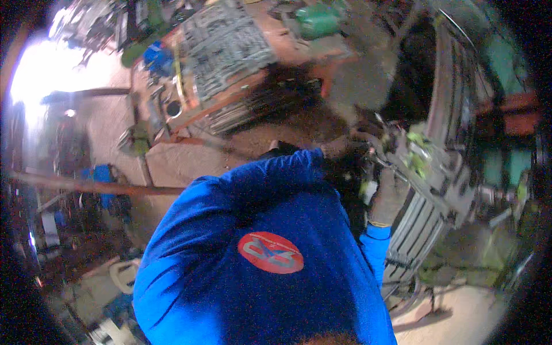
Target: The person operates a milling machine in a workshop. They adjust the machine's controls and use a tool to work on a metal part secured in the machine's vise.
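Observation:
My left arm in a blue sleeve reaches across to the right, and my left hand (344, 148) is in shadow beside a slotted metal machine (422, 224). Its fingers merge with dark metal parts and are too blurred to read. My right hand (391, 198) is at the near side of the same machine, by a thin metal bar (415, 179). Blur hides its fingertips, so whether it grips the bar does not show. Bright yellow-green material (418, 152) is on the machine just beyond both hands. A small whitish piece (371, 191) shows beside my right hand.
An orange-brown workbench (201, 118) stands ahead to the left, bearing a large grey array of metal pieces (227, 49), a blue object (158, 58) and a green rounded object (317, 22). Long rods (253, 109) lie beneath its top. A reddish bar (98, 183) crosses at left.

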`<state>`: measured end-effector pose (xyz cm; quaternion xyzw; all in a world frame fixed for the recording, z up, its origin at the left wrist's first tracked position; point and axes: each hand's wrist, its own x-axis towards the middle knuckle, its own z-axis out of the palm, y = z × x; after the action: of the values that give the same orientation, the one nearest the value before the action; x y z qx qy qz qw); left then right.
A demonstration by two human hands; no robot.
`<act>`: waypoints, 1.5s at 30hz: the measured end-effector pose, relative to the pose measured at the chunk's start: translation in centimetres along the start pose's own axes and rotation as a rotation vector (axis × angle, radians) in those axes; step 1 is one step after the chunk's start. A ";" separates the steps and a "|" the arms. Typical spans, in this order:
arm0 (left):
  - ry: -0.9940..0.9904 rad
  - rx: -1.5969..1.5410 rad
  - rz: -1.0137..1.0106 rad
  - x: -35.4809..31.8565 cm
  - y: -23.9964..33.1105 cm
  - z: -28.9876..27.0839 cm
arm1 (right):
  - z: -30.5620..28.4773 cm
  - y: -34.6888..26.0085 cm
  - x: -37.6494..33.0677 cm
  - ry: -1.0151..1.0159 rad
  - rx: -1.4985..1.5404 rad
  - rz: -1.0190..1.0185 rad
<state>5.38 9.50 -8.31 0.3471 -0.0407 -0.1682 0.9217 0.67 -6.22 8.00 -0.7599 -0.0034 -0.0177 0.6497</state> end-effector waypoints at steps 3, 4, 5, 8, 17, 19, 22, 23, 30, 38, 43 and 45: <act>0.121 -0.206 -0.125 -5.7 7.6 2.0 | 2.3 -1.5 1.0 -0.194 -0.099 -0.057; 0.158 -0.220 -0.108 -6.6 7.9 1.5 | 3.6 -1.9 1.6 -0.252 -0.105 -0.094; 0.191 -0.181 -0.057 -6.4 6.4 -1.6 | 5.1 -1.7 1.8 -0.278 -0.077 -0.081; 0.198 0.765 0.254 -10.2 9.3 -5.6 | 9.5 -1.2 2.0 -0.263 0.044 0.063; 0.361 0.678 0.125 -20.1 19.4 -17.4 | 27.5 0.9 2.4 -0.443 0.430 0.485; 0.479 0.407 0.000 -21.9 22.1 -19.3 | 31.0 6.7 3.0 -0.515 0.082 0.214; 0.445 0.602 0.161 -24.7 20.0 -27.7 | 36.3 8.6 3.5 -0.629 -0.301 -0.144; 0.468 0.532 0.158 -24.9 20.1 -29.4 | 37.5 8.2 3.5 -0.652 -0.410 -0.243; 0.494 0.044 0.144 -25.6 21.6 -33.6 | 42.6 5.9 4.1 -0.775 -0.719 -0.307; 0.654 -0.151 0.055 -25.1 24.3 -33.0 | 44.9 2.1 6.8 -0.969 -0.827 -0.094; 0.826 0.073 0.095 -23.9 29.1 -31.3 | 48.1 9.1 9.9 -0.893 -0.027 0.393; 0.912 -0.033 0.076 -23.9 30.5 -31.6 | 51.1 10.3 11.7 -0.867 0.182 0.694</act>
<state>-2.43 58.78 -11.25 0.3693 0.3590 0.0351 0.8565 13.76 42.40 -9.67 -0.5952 -0.0214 0.5115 0.6194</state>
